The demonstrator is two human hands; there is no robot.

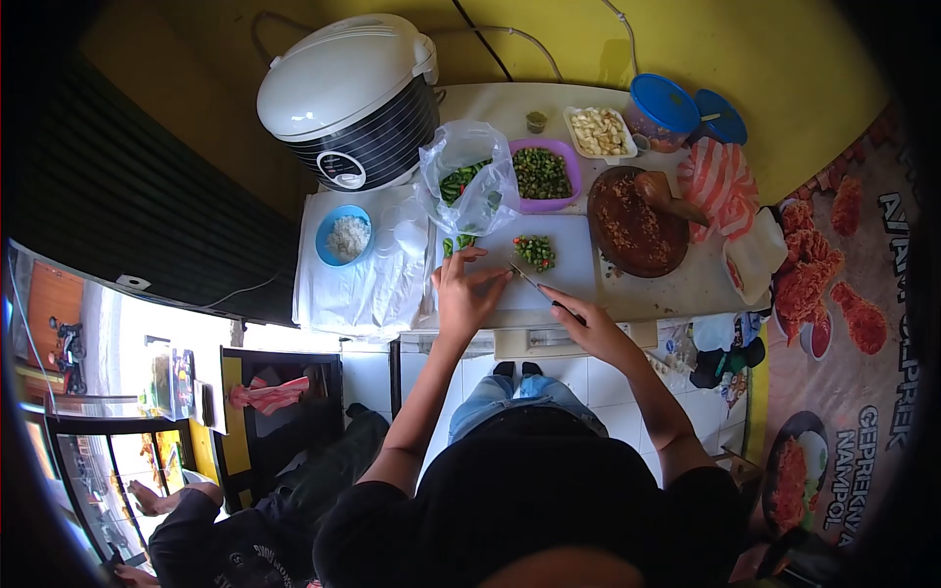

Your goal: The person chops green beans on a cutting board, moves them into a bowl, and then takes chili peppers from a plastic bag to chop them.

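My right hand (580,321) is closed on a small knife (529,280), whose blade points up and left over the white cutting board (578,250). My left hand (469,292) rests at the board's left part, fingers bent, thumb and fingertip close to the blade tip; whatever lies between them is too small to make out. Chopped green and red chili pieces (535,252) lie on the board beyond the blade. Longer green pieces (458,243) sit just past my left fingers, beside an open plastic bag (469,176) with green vegetables inside.
A purple container (575,176) of chopped greens stands behind the board. To the right are a stone mortar (637,235) with a pestle and a tray of garlic (600,132). A blue rice bowl (344,235) and rice cooker (353,98) stand left. Another person (245,534) is at lower left.
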